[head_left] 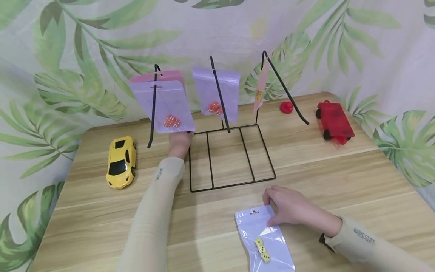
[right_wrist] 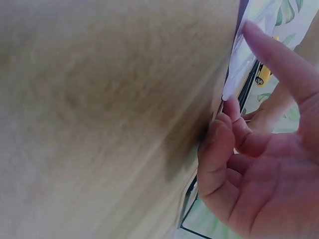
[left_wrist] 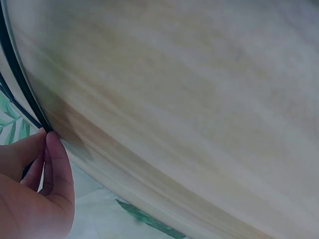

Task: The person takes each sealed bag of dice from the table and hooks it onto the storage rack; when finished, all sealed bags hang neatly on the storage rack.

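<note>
In the head view my left hand (head_left: pixel 180 141) reaches beneath the hanging bags to the rack's left side. Its thumb and fingers pinch the black wire (left_wrist: pixel 42 122) in the left wrist view. My right hand (head_left: pixel 293 206) is at the upper right corner of a purple zip bag (head_left: pixel 253 223) lying on the table. A yellow dotted piece (head_left: pixel 262 249) shows on this bag. In the right wrist view, the thumb (right_wrist: pixel 261 40) overlaps the bag, apart from the curled fingers (right_wrist: pixel 219 144) at its corner.
The black wire rack (head_left: pixel 232 186) carries purple bags (head_left: pixel 163 102) and pink bags (head_left: pixel 261 85) on its arms. A yellow toy car (head_left: pixel 121 162) is left of it. Toward the right are a small red object (head_left: pixel 286 107) and a red wheeled toy (head_left: pixel 335 121).
</note>
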{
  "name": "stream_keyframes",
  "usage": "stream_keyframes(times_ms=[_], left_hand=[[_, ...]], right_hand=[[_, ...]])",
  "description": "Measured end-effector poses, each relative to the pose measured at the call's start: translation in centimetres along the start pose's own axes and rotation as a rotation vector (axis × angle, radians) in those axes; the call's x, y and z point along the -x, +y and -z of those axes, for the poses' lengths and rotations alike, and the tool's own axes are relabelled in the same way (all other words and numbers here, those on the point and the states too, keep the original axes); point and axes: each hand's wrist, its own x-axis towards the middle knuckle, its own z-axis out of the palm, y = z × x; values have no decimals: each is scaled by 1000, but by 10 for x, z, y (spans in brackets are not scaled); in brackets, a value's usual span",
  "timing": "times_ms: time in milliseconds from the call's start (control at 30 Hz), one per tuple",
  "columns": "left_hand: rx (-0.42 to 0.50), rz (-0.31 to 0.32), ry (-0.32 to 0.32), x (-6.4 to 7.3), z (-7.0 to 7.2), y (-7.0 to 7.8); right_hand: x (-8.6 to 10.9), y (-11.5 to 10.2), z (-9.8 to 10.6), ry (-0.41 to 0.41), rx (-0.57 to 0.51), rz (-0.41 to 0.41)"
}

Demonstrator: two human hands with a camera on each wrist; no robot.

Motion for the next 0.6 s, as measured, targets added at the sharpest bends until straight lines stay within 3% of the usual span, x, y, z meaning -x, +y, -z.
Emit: stream_keyframes(times_ms=[167, 300, 500, 600], left_hand=[[24, -6, 15, 3, 0, 1], [30, -20, 16, 4, 0, 2], [-23, -9, -11, 2, -1, 1], [-41, 8, -16, 1, 0, 0]], right_hand=[[-2, 2, 0, -33, -54, -10], [2, 9, -2, -26, -161, 53], [15, 21, 15, -81, -582, 185], [25, 20, 38, -35, -747, 247]])
